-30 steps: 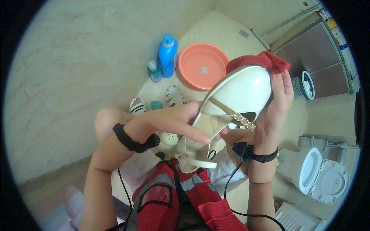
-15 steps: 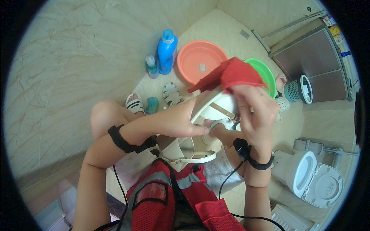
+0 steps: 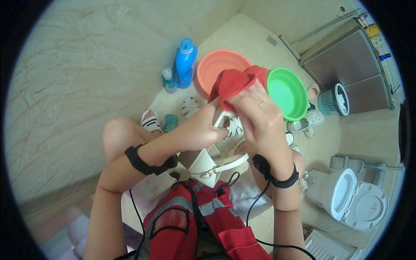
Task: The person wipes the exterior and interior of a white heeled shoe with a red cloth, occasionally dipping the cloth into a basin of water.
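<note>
A cream strappy shoe (image 3: 201, 170) with an ankle strap and a buckle is held up over my lap. My left hand (image 3: 203, 128) is closed around its middle, thumb toward the inside. My right hand (image 3: 260, 115) grips a red cloth (image 3: 232, 84) and presses it against the shoe's far end. The cloth and both hands hide that end. Part of the cloth overlaps the rim of an orange basin (image 3: 212, 60) behind it.
A green basin (image 3: 286, 93) stands right of the orange one. Left of them are a blue bottle (image 3: 185, 65) and a small teal bottle (image 3: 169, 81). Several shoes (image 3: 299, 125) lie around. A mesh bin (image 3: 327, 103) and a toilet (image 3: 342, 190) are on the right.
My right hand and the red cloth have moved left and nearer, from beside the green basin to in front of the orange basin. The shoe has tilted and the green basin shows fully.
</note>
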Action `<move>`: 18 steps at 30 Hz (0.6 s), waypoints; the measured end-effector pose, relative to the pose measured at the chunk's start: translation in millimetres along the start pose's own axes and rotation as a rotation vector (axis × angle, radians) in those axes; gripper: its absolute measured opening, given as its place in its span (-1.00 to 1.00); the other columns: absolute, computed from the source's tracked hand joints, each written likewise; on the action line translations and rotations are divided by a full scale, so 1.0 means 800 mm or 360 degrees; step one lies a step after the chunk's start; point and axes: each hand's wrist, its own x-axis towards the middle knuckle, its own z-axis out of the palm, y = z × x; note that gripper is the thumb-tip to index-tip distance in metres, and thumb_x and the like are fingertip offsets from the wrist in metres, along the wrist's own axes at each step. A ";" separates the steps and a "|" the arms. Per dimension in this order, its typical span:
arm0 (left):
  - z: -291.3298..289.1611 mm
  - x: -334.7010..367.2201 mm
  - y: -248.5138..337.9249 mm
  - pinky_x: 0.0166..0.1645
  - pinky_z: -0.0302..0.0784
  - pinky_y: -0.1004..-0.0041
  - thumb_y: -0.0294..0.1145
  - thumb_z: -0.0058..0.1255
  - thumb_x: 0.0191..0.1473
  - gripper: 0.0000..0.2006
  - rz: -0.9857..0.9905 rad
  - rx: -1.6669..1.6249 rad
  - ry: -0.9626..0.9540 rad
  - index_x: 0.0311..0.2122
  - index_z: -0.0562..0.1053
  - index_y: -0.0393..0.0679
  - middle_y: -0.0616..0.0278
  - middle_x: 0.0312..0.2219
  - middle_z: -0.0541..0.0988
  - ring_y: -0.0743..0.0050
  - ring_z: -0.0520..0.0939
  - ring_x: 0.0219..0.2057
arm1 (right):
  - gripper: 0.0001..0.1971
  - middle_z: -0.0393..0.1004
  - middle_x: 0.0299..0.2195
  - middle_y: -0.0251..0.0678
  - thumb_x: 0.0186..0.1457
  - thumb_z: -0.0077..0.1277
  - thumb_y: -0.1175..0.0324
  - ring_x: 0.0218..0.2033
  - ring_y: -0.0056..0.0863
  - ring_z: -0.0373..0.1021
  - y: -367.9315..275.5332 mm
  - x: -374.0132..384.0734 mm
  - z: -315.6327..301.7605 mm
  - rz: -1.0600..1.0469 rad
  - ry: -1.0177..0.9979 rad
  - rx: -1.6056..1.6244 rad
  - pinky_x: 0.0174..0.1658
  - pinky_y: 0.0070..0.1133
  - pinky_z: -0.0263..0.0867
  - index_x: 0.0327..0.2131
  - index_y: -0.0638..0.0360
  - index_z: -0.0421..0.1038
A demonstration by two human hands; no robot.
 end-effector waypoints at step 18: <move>-0.001 0.010 -0.063 -0.14 0.38 0.33 -0.61 -0.16 -0.15 -0.66 0.0569 0.0437 0.0287 -0.15 0.33 -0.27 -0.05 -0.23 0.47 0.20 0.50 -0.16 | -0.82 0.47 -0.43 -0.32 -0.29 0.04 0.54 -0.14 -0.28 0.37 -0.013 -0.017 0.044 -0.0116 -0.0031 0.0157 0.17 -0.09 -0.08 -0.46 0.18 0.44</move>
